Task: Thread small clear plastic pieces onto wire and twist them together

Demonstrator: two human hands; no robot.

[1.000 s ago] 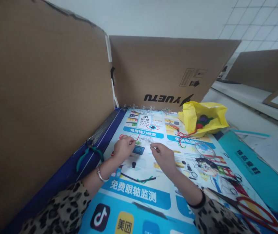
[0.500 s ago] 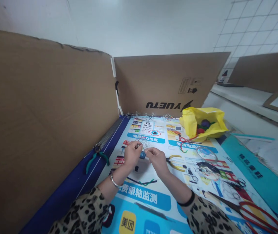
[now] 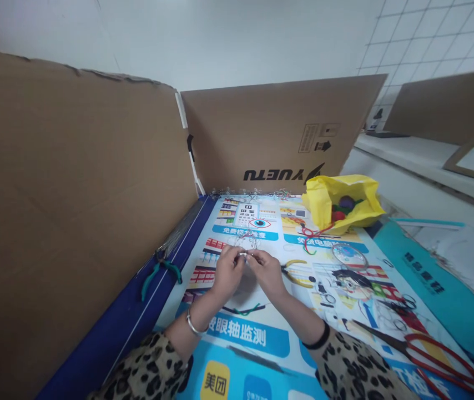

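My left hand (image 3: 228, 272) and my right hand (image 3: 266, 273) meet over the printed sheet, thumb and forefinger pinched on each. Between their fingertips shows a tiny pale piece (image 3: 243, 254), too small to name. Just beyond the fingers lies a loose tangle of thin wire (image 3: 247, 239). Pliers with yellow handles (image 3: 297, 273) rest right beside my right hand, their jaws partly hidden by it. On the near side of both hands lies a dark and green cord (image 3: 243, 310).
Teal-handled pliers (image 3: 161, 272) lie at the left edge, below a cardboard wall (image 3: 74, 166). A yellow bag (image 3: 320, 203) with yarn balls stands at the back right. Red-handled scissors (image 3: 432, 353), small black scissors (image 3: 401, 304) and a clear round dish (image 3: 349, 256) lie to the right.
My hands have come together, fingertips now meeting where a gap was before. The wire tangle beyond them shows more fully. The whole view has shifted slightly.
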